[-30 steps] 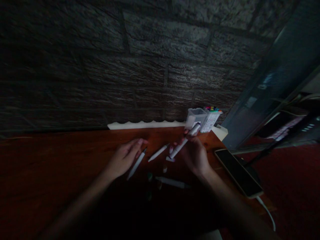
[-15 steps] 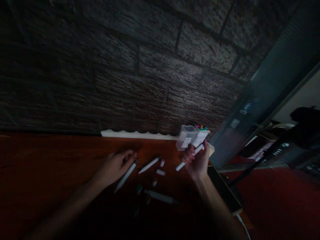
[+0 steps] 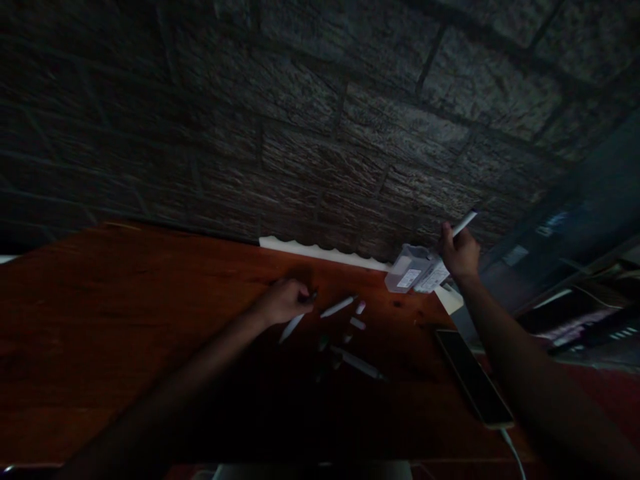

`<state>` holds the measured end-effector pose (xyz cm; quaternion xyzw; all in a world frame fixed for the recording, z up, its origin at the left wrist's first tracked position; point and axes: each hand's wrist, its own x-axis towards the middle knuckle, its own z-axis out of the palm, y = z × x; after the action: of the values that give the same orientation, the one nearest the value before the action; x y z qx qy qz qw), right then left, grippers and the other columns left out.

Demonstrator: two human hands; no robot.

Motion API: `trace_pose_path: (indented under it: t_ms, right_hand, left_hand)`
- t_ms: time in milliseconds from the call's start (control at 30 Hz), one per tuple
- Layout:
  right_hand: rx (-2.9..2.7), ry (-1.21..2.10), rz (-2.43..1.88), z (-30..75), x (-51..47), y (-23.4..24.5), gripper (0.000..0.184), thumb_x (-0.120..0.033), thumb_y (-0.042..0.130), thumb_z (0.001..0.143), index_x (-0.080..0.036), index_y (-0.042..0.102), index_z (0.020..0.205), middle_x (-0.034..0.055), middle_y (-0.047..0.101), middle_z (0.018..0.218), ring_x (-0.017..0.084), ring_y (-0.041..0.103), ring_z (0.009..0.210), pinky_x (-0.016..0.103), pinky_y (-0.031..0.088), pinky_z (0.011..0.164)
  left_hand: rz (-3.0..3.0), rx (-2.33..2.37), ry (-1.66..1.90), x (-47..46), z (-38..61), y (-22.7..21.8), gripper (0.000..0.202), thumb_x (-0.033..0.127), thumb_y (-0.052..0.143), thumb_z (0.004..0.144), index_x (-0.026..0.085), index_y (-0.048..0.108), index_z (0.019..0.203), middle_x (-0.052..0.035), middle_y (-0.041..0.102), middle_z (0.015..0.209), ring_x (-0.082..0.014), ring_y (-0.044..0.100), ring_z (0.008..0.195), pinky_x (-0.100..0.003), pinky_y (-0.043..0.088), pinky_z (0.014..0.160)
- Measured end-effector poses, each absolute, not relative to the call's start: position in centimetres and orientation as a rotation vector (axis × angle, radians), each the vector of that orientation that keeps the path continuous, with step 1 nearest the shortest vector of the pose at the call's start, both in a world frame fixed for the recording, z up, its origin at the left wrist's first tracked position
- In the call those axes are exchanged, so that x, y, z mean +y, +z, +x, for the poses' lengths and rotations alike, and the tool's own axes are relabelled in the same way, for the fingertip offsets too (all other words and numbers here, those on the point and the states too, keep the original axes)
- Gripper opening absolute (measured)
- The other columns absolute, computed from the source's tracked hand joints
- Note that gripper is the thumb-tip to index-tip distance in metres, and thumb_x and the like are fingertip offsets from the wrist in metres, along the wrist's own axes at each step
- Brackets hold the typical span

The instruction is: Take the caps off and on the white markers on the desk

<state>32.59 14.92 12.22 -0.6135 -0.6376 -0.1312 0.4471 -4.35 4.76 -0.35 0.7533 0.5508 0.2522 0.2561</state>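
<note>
My left hand (image 3: pixel 285 303) is low over the table, its thumb and fingers closed round the upper part of a white uncapped marker (image 3: pixel 293 327). The marker's lower end slants toward me. My right hand (image 3: pixel 461 255) is raised at the clear plastic cases and grips another white marker (image 3: pixel 465 223), which points up and right. Below that hand is a labelled case (image 3: pixel 431 277), its top hidden by my fingers. Another clear case (image 3: pixel 401 269) stands to its left. Between my hands lie a white marker (image 3: pixel 338 307), a pink-ended cap (image 3: pixel 361 307) and a white cap (image 3: pixel 357 323).
Nearer me on the wooden table (image 3: pixel 150 293) are a dim marker (image 3: pixel 360 363) and a green cap (image 3: pixel 323 343). A phone (image 3: pixel 475 379) with a cable lies at the right edge. A wavy white strip (image 3: pixel 320 252) runs along the brick wall (image 3: pixel 300 153).
My right hand has lifted its marker up to the cases and turned it upward. My left hand has closed on the marker beside it. The view has shifted left.
</note>
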Motion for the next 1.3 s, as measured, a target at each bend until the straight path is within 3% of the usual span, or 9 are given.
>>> trace_pose_path:
  t_ms: [133,300,433,667,800,867,933,1100,1300]
  right_hand:
    - [-1.531,-0.402,-1.575,32.6,15.1,13.0,0.046,-0.057,0.043,0.088,-0.016,0.059,0.073,0.0075,0.062,0.064,0.021,0.060,0.061,0.030,0.040,0.058]
    - [-1.770,-0.276,-1.768,32.5,15.7,12.3,0.031,-0.044,0.059,0.082,-0.017,0.069,0.090,0.0092,0.071,0.079,0.026,0.068,0.079,0.031,0.045,0.067]
    - [-1.851,-0.255,-1.796,32.6,15.0,10.7,0.034,-0.045,0.061,0.080,-0.015,0.069,0.094,0.0112,0.072,0.082,0.027,0.069,0.080,0.033,0.047,0.068]
    - [-1.595,-0.299,-1.357,30.2,9.6,8.6,0.040,-0.042,0.063,0.080,-0.015,0.061,0.110,0.0119,0.066,0.105,0.019,0.064,0.076,0.031,0.050,0.067]
    - [-1.814,0.153,-1.137,25.4,5.2,5.5,0.022,-0.036,0.055,0.089,-0.017,0.066,0.092,0.0041,0.066,0.079,0.015,0.060,0.065,0.026,0.047,0.060]
    - [-2.034,0.426,-1.035,23.4,3.4,3.7,0.019,-0.035,0.061,0.086,-0.018,0.069,0.090,0.0034,0.067,0.079,0.014,0.059,0.064,0.025,0.047,0.058]
    - [-2.196,0.587,-0.948,22.4,2.2,2.4,0.023,-0.035,0.066,0.084,-0.020,0.068,0.101,0.0036,0.068,0.087,0.013,0.058,0.064,0.025,0.047,0.057]
    - [-2.351,0.722,-0.759,22.3,1.3,1.5,0.039,-0.035,0.074,0.077,-0.024,0.065,0.113,0.0055,0.065,0.101,0.015,0.061,0.078,0.026,0.050,0.064]
    - [-2.454,0.734,-0.825,22.2,1.6,0.8,0.030,-0.027,0.066,0.083,-0.022,0.065,0.113,0.0048,0.070,0.102,0.015,0.065,0.080,0.028,0.051,0.071]
  left_hand:
    - [1.586,1.153,0.916,5.0,-4.3,0.4,0.023,0.031,0.066,0.076,0.014,0.072,0.090,-0.0037,0.073,0.079,-0.0171,0.066,0.070,-0.027,0.048,0.065]
    - [1.171,0.754,1.088,4.7,-4.5,1.4,0.024,0.021,0.075,0.072,0.015,0.072,0.095,-0.0069,0.075,0.093,-0.0161,0.070,0.082,-0.028,0.054,0.077]
    - [1.025,0.570,1.102,4.3,-4.6,1.9,0.025,0.015,0.076,0.071,0.014,0.073,0.096,-0.0098,0.075,0.097,-0.0174,0.072,0.081,-0.030,0.056,0.080]
    - [0.937,0.570,1.138,4.2,-4.2,2.3,0.025,0.008,0.073,0.073,0.011,0.073,0.097,-0.0102,0.076,0.094,-0.0182,0.072,0.082,-0.030,0.058,0.080]
    - [0.925,0.577,1.174,4.2,-4.0,2.2,0.025,0.004,0.072,0.071,0.011,0.073,0.095,-0.0092,0.076,0.092,-0.0180,0.072,0.083,-0.032,0.058,0.083]
    - [0.927,0.573,1.182,4.3,-3.9,2.1,0.025,0.003,0.071,0.071,0.012,0.073,0.095,-0.0093,0.076,0.094,-0.0179,0.072,0.084,-0.032,0.058,0.084]
    - [0.932,0.577,1.186,4.3,-3.9,1.9,0.026,0.003,0.070,0.072,0.012,0.073,0.097,-0.0096,0.076,0.095,-0.0181,0.072,0.086,-0.033,0.057,0.086]
    - [0.935,0.621,1.178,4.4,-4.0,1.6,0.027,0.003,0.069,0.072,0.013,0.073,0.098,-0.0091,0.076,0.093,-0.0188,0.072,0.086,-0.035,0.056,0.089]
    - [0.980,0.599,1.131,4.3,-3.9,1.4,0.027,0.006,0.071,0.072,0.013,0.073,0.098,-0.0100,0.076,0.095,-0.0201,0.073,0.083,-0.037,0.057,0.087]
